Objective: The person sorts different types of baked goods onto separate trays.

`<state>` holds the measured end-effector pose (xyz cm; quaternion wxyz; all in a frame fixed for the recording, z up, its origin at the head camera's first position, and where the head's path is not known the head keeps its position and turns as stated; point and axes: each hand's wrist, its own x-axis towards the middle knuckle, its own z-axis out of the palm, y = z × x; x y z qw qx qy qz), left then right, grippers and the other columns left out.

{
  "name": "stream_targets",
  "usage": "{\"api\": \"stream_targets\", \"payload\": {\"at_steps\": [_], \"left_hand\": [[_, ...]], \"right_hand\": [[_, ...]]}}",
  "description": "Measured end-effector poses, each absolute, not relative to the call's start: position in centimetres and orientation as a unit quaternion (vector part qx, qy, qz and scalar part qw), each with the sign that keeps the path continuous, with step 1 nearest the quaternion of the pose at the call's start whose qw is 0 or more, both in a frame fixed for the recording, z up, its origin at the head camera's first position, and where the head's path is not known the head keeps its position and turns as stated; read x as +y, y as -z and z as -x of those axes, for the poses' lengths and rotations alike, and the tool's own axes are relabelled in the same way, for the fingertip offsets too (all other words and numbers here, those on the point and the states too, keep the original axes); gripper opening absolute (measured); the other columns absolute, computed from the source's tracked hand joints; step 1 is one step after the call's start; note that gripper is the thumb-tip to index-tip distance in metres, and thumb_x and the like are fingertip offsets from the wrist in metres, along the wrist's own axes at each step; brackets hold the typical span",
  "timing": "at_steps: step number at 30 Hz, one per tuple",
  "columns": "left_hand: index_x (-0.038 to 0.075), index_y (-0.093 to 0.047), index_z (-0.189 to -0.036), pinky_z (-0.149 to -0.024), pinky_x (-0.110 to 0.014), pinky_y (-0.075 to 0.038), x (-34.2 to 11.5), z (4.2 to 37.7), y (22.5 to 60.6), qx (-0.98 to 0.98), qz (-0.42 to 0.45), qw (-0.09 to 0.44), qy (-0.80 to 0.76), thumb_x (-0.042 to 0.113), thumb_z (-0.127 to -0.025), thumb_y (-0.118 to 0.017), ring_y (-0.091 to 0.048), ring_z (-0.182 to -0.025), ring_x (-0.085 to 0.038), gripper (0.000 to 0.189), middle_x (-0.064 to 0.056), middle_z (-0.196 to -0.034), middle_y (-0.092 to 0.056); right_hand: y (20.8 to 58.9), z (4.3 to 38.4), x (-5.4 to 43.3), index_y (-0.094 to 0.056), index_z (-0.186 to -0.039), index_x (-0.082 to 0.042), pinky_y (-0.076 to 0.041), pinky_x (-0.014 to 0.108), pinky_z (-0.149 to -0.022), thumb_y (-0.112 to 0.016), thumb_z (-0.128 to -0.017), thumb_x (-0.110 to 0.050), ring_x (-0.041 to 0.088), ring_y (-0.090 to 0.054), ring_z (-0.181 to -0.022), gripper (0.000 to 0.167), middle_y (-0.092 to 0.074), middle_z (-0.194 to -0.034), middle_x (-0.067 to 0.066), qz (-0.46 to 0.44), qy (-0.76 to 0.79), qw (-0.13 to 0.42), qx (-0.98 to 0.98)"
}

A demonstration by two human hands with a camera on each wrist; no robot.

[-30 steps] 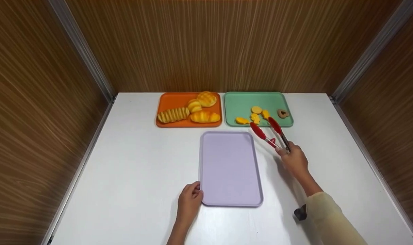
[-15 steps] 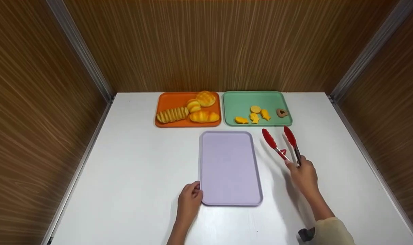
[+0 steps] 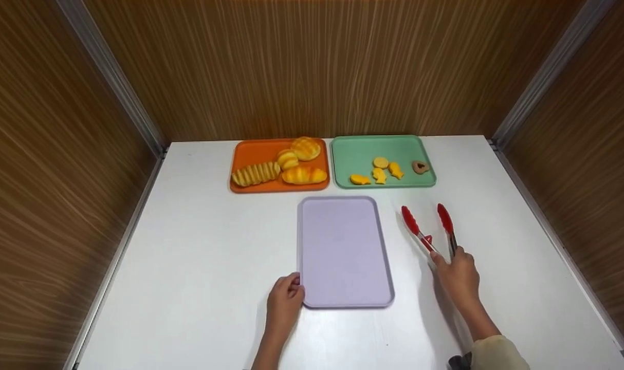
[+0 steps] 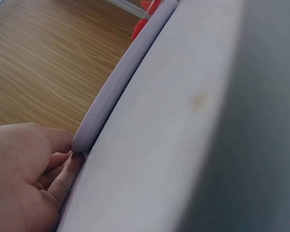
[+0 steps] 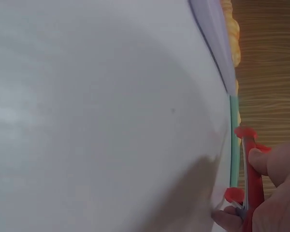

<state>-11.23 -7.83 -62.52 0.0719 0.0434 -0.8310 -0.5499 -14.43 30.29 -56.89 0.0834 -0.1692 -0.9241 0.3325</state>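
My left hand (image 3: pixel 283 300) holds the near left edge of a lilac tray (image 3: pixel 345 252) in the head view. Up close in the left wrist view, the thumb and fingers of that hand (image 4: pixel 31 176) pinch the tray's rim (image 4: pixel 121 77) at its corner. To the tray's right, my right hand (image 3: pixel 460 277) grips red-tipped tongs (image 3: pixel 426 241), whose jaws are spread wide with nothing between them. In the right wrist view the thumb presses along a red arm of the tongs (image 5: pixel 253 179).
An orange tray (image 3: pixel 245 151) at the back bears several breads, including a croissant (image 3: pixel 304 175). Beside it a green tray (image 3: pixel 353 149) carries several small yellow pieces, some fish-shaped (image 3: pixel 396 170), and a brown heart-holed ring (image 3: pixel 420 167). Wooden panels (image 3: pixel 301 67) enclose the white table (image 3: pixel 204 246).
My right hand has drawn the tongs back from the green tray, toward me and slightly right, and lowered them near the table. The left hand keeps its place at the lilac tray.
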Motion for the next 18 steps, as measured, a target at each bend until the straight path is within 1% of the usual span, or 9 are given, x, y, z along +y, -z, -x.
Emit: {"api": "stream_targets", "payload": {"at_steps": [3,7,9,13,15,18], "left_hand": [[0.003,-0.072,-0.116,-0.080,-0.026,-0.056,-8.1,11.2,62.5,-0.832,-0.038,0.072,0.549,0.005,-0.090,-0.067,-0.064,-0.091,-0.013,0.026,-0.002,-0.099,-0.067],[0.004,-0.072,-0.115,-0.080,-0.026,-0.056,-8.0,11.2,62.6,-0.832,-0.040,0.069,0.549,0.005,-0.090,-0.067,-0.063,-0.090,-0.012,0.025,-0.001,-0.098,-0.067],[0.004,-0.072,-0.115,-0.080,-0.026,-0.056,-7.9,11.2,62.7,-0.833,-0.040,0.067,0.548,0.005,-0.090,-0.067,-0.063,-0.090,-0.012,0.025,0.000,-0.098,-0.067],[0.004,-0.072,-0.115,-0.081,-0.026,-0.056,-7.8,11.2,62.6,-0.833,-0.039,0.061,0.548,0.006,-0.090,-0.067,-0.064,-0.091,-0.012,0.025,0.000,-0.099,-0.067],[0.004,-0.072,-0.115,-0.080,-0.026,-0.056,-7.9,11.3,62.6,-0.834,-0.039,0.064,0.547,0.007,-0.090,-0.067,-0.064,-0.091,-0.012,0.025,0.000,-0.098,-0.066],[0.004,-0.072,-0.114,-0.080,-0.027,-0.056,-8.0,11.3,62.5,-0.833,-0.042,0.065,0.548,0.006,-0.090,-0.067,-0.064,-0.090,-0.012,0.025,-0.001,-0.098,-0.067]], "right_hand": [[57.3,14.7,29.8,-0.039,-0.136,0.023,-0.048,0.065,-0.088,-0.062,-0.099,-0.027,0.055,-0.058,-0.109,0.066,-0.053,-0.121,0.042,0.186,-0.331,0.079,-0.922],[58.1,14.8,29.6,-0.021,-0.147,0.022,-0.040,0.068,-0.102,-0.058,-0.101,-0.025,0.059,-0.043,-0.129,0.076,-0.040,-0.139,0.044,0.201,-0.341,0.057,-0.917],[58.5,14.8,29.6,-0.017,-0.149,0.022,-0.037,0.067,-0.106,-0.058,-0.101,-0.024,0.059,-0.038,-0.134,0.077,-0.036,-0.143,0.043,0.200,-0.348,0.056,-0.914],[59.2,14.6,29.5,-0.012,-0.151,0.019,-0.031,0.065,-0.112,-0.058,-0.101,-0.024,0.056,-0.031,-0.141,0.081,-0.029,-0.150,0.041,0.196,-0.358,0.073,-0.910],[59.3,14.6,29.5,-0.009,-0.153,0.017,-0.027,0.064,-0.115,-0.058,-0.101,-0.026,0.054,-0.026,-0.144,0.084,-0.024,-0.154,0.040,0.196,-0.366,0.072,-0.907],[59.4,14.6,29.5,-0.006,-0.154,0.015,-0.024,0.063,-0.117,-0.058,-0.101,-0.029,0.052,-0.023,-0.146,0.086,-0.021,-0.156,0.039,0.197,-0.373,0.067,-0.904]]}}
